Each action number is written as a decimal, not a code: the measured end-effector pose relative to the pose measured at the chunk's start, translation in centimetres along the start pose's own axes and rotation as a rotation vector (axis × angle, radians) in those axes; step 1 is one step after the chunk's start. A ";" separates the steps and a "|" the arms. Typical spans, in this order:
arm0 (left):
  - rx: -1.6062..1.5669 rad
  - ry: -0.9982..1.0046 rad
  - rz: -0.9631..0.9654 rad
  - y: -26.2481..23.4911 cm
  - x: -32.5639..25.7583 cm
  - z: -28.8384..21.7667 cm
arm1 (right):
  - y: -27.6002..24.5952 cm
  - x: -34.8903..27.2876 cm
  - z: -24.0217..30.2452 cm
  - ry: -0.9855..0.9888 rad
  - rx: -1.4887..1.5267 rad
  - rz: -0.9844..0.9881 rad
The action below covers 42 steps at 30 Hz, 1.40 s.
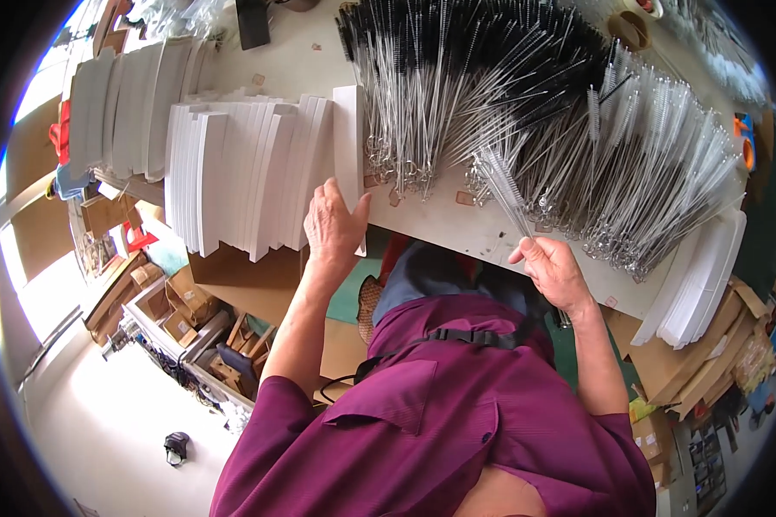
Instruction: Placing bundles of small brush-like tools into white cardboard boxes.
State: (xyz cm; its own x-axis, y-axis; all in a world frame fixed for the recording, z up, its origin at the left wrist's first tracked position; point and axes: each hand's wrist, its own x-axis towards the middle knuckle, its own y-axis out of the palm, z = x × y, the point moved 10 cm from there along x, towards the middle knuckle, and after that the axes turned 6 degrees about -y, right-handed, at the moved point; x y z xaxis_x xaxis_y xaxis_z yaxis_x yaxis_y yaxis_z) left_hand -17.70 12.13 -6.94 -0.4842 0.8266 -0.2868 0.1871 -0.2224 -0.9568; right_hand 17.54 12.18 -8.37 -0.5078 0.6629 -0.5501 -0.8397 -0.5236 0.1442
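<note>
My right hand (553,269) is closed round a few thin wire cleaning brushes (504,185) with pale bristles. Their bristled ends point up and away, over the table's front edge. My left hand (332,224), fingers stretched and thumb apart, is at the near end of a white narrow box (347,133); whether it touches the box I cannot tell. That box stands at the right end of a row of similar white boxes (250,172). Beyond my hands lie a large heap of black-bristled brushes (422,69) and, to its right, a heap of pale-bristled brushes (664,164).
More white pieces (138,108) stand at the far left, and others (698,276) lie at the table's right edge. Orange-handled scissors (747,155) and a tape roll (629,30) are at the far right. A cardboard box (241,280) sits below the table (440,220).
</note>
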 end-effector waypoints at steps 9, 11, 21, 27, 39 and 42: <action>-0.066 -0.126 0.197 4.5 1.3 3.8 | 1.2 0.8 0.6 -0.039 -0.157 -0.013; -0.174 -0.150 0.209 3.9 1.2 3.8 | 1.2 0.7 0.9 -0.040 -0.159 -0.016; -1.316 -0.396 0.449 -0.4 -2.6 -0.2 | 1.7 0.1 0.3 0.042 -0.189 0.005; -1.673 -0.211 0.341 -6.2 1.8 -4.7 | 3.0 -0.7 3.1 -0.052 -0.177 0.029; -1.927 -0.273 0.328 -5.5 4.1 -9.5 | 4.2 -2.3 6.1 -0.157 -0.209 0.037; -1.921 -0.331 0.343 -4.7 4.2 -9.5 | 4.1 -2.5 6.0 -0.148 -0.227 0.046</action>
State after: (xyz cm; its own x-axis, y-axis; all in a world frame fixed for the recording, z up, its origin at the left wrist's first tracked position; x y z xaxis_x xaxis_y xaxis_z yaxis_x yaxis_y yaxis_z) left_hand -12.50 21.57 -3.16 -0.3031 0.7161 -0.6287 0.6963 0.6168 0.3669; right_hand 14.20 11.58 -1.48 -0.5807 0.6980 -0.4190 -0.7590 -0.6504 -0.0315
